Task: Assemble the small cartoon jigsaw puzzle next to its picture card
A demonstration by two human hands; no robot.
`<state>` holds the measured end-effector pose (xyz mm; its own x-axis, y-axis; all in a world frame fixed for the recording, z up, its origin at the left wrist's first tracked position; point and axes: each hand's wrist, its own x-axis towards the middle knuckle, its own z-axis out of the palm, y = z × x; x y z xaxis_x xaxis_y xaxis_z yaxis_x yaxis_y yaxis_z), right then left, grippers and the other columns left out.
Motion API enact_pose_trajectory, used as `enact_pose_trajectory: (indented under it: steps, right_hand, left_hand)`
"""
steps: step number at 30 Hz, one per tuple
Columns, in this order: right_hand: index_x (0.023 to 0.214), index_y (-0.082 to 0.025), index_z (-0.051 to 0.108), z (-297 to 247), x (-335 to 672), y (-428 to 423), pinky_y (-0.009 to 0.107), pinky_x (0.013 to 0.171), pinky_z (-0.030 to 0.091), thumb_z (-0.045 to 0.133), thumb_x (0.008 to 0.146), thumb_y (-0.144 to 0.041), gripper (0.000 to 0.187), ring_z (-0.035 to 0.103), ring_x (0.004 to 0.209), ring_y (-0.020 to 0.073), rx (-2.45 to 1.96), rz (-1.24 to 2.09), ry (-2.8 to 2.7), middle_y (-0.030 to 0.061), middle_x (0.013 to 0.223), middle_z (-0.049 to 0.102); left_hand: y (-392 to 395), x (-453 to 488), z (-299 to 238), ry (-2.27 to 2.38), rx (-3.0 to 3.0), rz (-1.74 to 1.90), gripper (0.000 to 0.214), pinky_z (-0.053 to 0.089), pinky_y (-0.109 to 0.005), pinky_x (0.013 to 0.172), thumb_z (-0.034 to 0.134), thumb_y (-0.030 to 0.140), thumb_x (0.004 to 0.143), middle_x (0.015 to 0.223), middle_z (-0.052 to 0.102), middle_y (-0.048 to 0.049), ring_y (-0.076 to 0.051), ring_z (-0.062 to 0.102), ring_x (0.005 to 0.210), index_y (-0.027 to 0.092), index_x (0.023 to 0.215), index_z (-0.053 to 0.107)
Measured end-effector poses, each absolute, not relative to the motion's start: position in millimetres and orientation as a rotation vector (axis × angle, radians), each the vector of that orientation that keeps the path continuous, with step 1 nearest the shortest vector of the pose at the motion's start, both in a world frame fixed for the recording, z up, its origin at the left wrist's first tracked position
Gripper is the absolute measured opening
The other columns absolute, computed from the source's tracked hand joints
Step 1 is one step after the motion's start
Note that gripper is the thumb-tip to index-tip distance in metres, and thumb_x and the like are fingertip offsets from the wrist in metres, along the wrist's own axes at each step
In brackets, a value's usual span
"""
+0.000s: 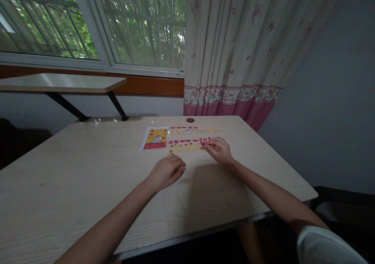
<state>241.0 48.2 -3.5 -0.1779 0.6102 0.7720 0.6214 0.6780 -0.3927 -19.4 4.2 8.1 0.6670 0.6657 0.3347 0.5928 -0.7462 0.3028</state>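
Beside right hand (220, 150) — puzzle pieces (182, 141)

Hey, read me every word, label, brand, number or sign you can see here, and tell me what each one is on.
There is no text that I can read.
Picture sheet: a white animal on yellow and red; the small marks around it are too small to make out.
Small coloured pieces: too small to tell if anything is printed on them.
Curtain: pattern only, no lettering visible.
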Motion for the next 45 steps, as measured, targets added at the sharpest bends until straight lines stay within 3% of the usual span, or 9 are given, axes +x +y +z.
enact_pose_trajectory:
  steps: [11, 16, 23, 30, 45]
  right_hand:
    - [0.078, -0.023, 0.073, 0.7, 256.8, 90.9, 0.028, 0.071, 0.044, 0.066, 0.08, -0.031, 0.011, 0.06, 0.072, 0.0154, -1.171, 0.09, -2.141, 0.0026, 0.076, 0.07]
    - [0.08, -0.023, 0.074, 13.5, 263.5, 148.3, 0.032, 0.08, 0.043, 0.066, 0.077, -0.03, 0.011, 0.061, 0.088, 0.0204, -1.485, 0.057, -2.026, 0.0041, 0.087, 0.071]
    - [0.082, -0.023, 0.074, 7.7, 261.2, 201.8, 0.031, 0.076, 0.044, 0.064, 0.076, -0.032, 0.015, 0.063, 0.083, 0.0214, -1.76, 0.086, -1.894, 0.0048, 0.083, 0.072]
    - [0.083, -0.028, 0.074, -11.2, 258.6, 214.7, 0.034, 0.08, 0.043, 0.066, 0.074, -0.038, 0.016, 0.062, 0.091, 0.0228, -1.87, 0.171, -1.918, 0.003, 0.088, 0.073]
    - [0.089, -0.027, 0.074, 1.1, 259.5, 211.5, 0.039, 0.087, 0.039, 0.064, 0.075, -0.036, 0.019, 0.06, 0.098, 0.0251, -1.919, 0.182, -1.979, 0.0039, 0.094, 0.072]
  left_hand:
    - [4.6, -19.1, 9.1, 0.989, 2.769, 0.62, 0.022, 0.045, -0.031, 0.074, 0.043, 0.025, 0.091, 0.079, 0.063, -0.0049, -0.018, 0.055, 0.081, 0.018, 0.084, 0.063]
    - [3.6, -19.1, 10.3, 0.992, 2.769, 0.6, 0.022, 0.044, -0.031, 0.073, 0.043, 0.025, 0.091, 0.08, 0.063, -0.005, -0.018, 0.055, 0.081, 0.018, 0.084, 0.063]
    - [3.1, -19.7, 10.6, 1.025, 2.801, 0.536, 0.021, 0.043, -0.031, 0.074, 0.044, 0.024, 0.091, 0.08, 0.063, -0.005, -0.019, 0.055, 0.082, 0.019, 0.087, 0.064]
    - [2.2, -19.1, 13.6, 1.03, 2.802, 0.505, 0.02, 0.043, -0.031, 0.074, 0.044, 0.023, 0.09, 0.081, 0.064, -0.0053, -0.019, 0.055, 0.082, 0.018, 0.087, 0.064]
    - [3.4, -19.9, 14.0, 1.049, 2.837, 0.466, 0.02, 0.044, -0.031, 0.074, 0.045, 0.022, 0.09, 0.081, 0.063, -0.0052, -0.019, 0.055, 0.082, 0.017, 0.087, 0.064]
